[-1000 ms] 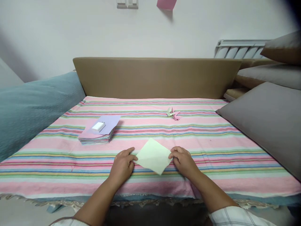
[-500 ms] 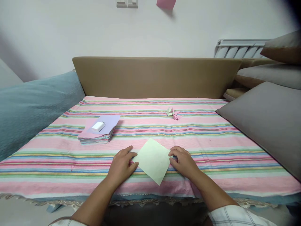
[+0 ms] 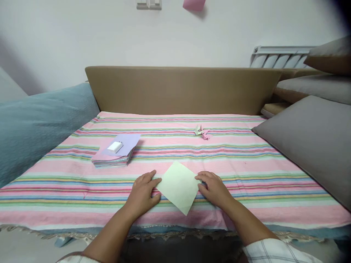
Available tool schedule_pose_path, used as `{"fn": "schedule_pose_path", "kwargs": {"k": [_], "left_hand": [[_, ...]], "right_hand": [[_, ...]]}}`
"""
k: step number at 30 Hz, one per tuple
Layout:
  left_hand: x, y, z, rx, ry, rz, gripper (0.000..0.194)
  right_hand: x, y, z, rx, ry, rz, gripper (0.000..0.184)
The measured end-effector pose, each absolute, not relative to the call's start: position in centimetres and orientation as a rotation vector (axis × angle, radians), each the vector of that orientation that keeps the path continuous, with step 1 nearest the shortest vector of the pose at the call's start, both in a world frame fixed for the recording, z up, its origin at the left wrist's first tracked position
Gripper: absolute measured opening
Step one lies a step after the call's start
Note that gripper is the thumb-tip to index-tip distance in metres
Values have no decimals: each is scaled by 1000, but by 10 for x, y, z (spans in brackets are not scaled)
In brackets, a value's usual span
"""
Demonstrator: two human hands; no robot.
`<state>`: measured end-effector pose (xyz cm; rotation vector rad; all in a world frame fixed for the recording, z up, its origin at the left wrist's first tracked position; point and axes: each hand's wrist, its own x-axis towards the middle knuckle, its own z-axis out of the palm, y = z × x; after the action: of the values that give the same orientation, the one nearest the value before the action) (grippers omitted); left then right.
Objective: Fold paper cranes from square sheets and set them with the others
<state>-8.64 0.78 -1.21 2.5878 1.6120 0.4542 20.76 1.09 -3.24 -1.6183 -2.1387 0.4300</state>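
A pale green square sheet of paper [image 3: 178,188] lies flat on the striped cloth, turned so that one corner points towards me. At its left corner is my left hand [image 3: 144,191], fingers spread, with the index fingertip touching the edge and the thumb lower down on the cloth. My right hand [image 3: 213,188] rests by the right corner. Its fingertips meet the paper's edge, and its thumb is apart from the index finger. Neither hand lifts the sheet.
A stack of coloured paper [image 3: 109,162] with a white charger plug [image 3: 115,147] on top stands to the left. Small folded paper pieces [image 3: 202,132], green and pink, lie farther back. Grey cushions [image 3: 307,135] line the right side; a brown backrest [image 3: 181,91] stands behind.
My left thumb has slid slightly down and away from the paper's edge. The right fingers have shifted a little onto the right corner. The paper stays in nearly the same place.
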Motion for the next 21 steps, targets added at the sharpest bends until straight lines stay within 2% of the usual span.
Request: {"fn": "schedule_pose_path", "kwargs": {"k": [14,21], "left_hand": [[-86,10,-8,2671,1497,515,23],[-80,7,-7,2750,1436,630,13]], "right_hand": [[207,10,-35,-1548,-2097,367,28],[202,1,-21,-1281,-2050,184,21]]}}
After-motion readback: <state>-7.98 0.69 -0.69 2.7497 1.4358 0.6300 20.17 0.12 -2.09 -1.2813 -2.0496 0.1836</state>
